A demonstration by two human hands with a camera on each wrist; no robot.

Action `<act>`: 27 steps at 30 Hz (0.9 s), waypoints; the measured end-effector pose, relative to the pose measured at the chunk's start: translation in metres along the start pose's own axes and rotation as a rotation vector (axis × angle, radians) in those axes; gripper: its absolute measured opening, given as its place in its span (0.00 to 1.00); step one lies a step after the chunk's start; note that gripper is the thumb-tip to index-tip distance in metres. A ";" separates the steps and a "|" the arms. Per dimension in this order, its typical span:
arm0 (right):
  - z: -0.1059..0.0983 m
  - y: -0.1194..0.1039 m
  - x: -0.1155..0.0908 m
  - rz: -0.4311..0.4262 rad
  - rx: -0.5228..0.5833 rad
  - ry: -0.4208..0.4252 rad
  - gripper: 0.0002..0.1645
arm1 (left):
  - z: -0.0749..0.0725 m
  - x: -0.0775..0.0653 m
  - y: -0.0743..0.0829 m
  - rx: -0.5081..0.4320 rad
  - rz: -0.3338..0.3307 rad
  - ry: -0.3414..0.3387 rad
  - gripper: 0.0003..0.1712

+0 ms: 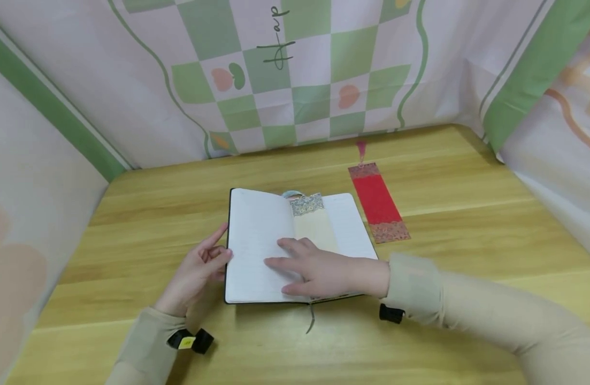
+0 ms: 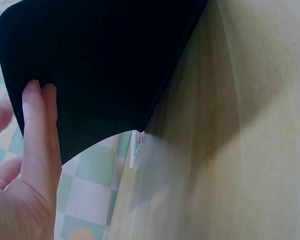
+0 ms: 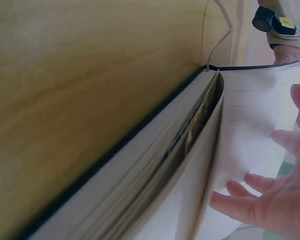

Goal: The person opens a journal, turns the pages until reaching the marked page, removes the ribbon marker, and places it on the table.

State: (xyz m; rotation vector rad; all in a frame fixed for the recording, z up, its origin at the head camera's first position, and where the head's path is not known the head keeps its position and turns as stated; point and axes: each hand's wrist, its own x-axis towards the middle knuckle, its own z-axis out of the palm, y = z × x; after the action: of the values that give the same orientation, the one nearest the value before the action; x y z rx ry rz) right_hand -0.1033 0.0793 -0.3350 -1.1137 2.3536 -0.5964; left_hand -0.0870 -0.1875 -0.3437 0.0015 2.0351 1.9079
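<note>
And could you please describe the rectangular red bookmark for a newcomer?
Find the open black-covered notebook on the wooden table. To its right is the red bookmark with patterned ends and a pink tassel; unlike the cream bookmark, it lies outside the notebook.

Dark lettering "Hap" (image 1: pixel 277 48) runs sideways on the checked cloth (image 1: pixel 310 59) beyond the far edge of the counter (image 1: pixel 155 224); marks on the yellow label (image 1: pixel 186 343) by the left cuff (image 1: pixel 147 339) are too small to read.

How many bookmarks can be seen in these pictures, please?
2: a red bookmark on the table, right of the open notebook, and a cream bookmark inside the notebook, partly hidden by the right hand. Others could be hidden inside.
</note>
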 end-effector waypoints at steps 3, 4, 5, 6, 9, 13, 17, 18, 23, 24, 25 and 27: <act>0.002 -0.001 0.000 0.004 -0.031 -0.011 0.35 | -0.001 0.000 -0.002 -0.007 0.000 -0.005 0.41; 0.002 -0.001 0.000 0.002 -0.041 -0.016 0.36 | -0.001 0.000 -0.002 -0.009 0.003 -0.008 0.41; 0.001 -0.001 0.000 0.002 -0.044 -0.023 0.36 | -0.002 0.000 -0.003 -0.011 0.005 -0.012 0.42; 0.000 -0.002 0.000 0.004 -0.044 -0.030 0.35 | -0.002 0.000 -0.003 -0.011 0.008 -0.015 0.43; -0.008 -0.002 -0.002 0.015 -0.017 -0.032 0.34 | -0.002 0.000 -0.004 -0.017 0.008 -0.022 0.44; -0.023 0.004 -0.003 0.046 0.042 0.071 0.33 | -0.002 -0.001 -0.004 -0.014 0.009 -0.021 0.44; -0.036 0.017 -0.005 0.131 0.183 0.303 0.31 | -0.002 -0.002 -0.004 -0.013 0.010 -0.015 0.44; -0.039 0.021 -0.006 0.157 0.233 0.359 0.31 | -0.001 -0.002 -0.004 -0.013 0.010 -0.014 0.44; -0.050 0.045 -0.010 0.318 0.520 0.475 0.33 | -0.001 0.000 -0.005 -0.004 0.006 -0.005 0.43; -0.052 0.049 -0.011 0.353 0.572 0.466 0.33 | -0.001 0.000 -0.005 -0.001 0.005 -0.004 0.43; -0.053 0.053 -0.012 0.387 0.623 0.455 0.34 | -0.001 0.001 -0.006 0.000 0.004 -0.002 0.43; -0.054 0.060 -0.013 0.436 0.712 0.422 0.36 | -0.001 0.001 -0.006 0.003 0.004 -0.002 0.43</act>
State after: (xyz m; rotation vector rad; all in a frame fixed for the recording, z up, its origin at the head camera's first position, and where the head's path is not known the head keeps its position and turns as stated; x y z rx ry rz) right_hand -0.1628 0.1347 -0.3227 -0.1597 2.2780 -1.4431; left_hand -0.0869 -0.1891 -0.3496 0.0080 2.0388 1.9063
